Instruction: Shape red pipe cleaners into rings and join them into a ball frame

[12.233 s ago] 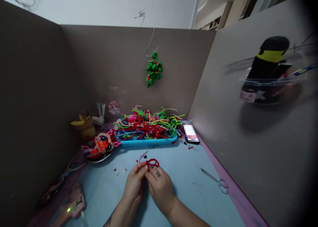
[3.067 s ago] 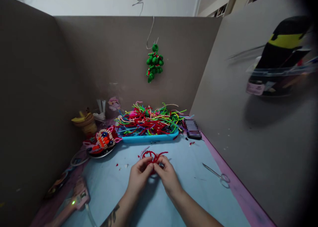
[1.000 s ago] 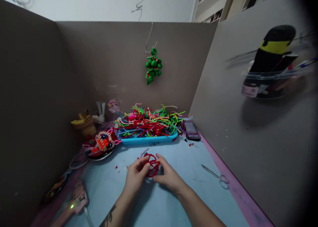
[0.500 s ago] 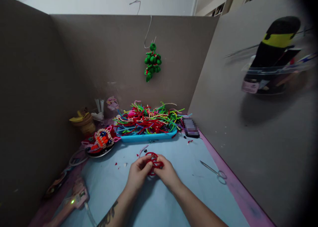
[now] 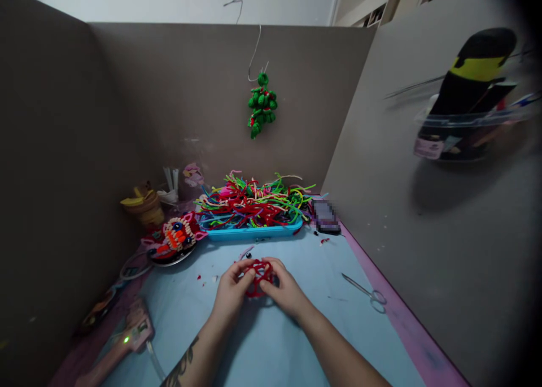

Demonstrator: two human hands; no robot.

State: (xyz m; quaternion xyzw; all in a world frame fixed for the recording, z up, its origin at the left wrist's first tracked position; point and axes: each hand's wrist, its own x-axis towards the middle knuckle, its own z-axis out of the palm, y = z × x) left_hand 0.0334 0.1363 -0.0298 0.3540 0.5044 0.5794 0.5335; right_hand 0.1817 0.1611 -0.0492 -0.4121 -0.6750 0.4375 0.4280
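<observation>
Between my two hands is a round, open lattice of bent red pipe cleaners [image 5: 259, 290], held just above the blue table cover. My left hand [image 5: 232, 288] pinches its left side with thumb and fingers. On the right side, my right hand [image 5: 285, 288] grips it the same way, thumb in front and fingers behind. Parts of the lattice are hidden by the fingers. Just beyond it lie a small black bead [image 5: 248, 255] and a short lilac pipe cleaner piece [image 5: 245, 252].
A blue tray [image 5: 254, 235] heaped with coloured pipe cleaners stands at the back, a phone [image 5: 326, 216] beside it. Scissors [image 5: 365, 292] lie right. At left are a pink glue gun [image 5: 135, 333] with a green light and a plate [image 5: 174, 260] bearing a red-orange figure. A green ornament [image 5: 262, 107] hangs behind.
Loose red ends seen sticking out earlier are tucked into a rounder lattice. My right hand opened beside the piece a second ago and has closed on it again. The phone screen went dark.
</observation>
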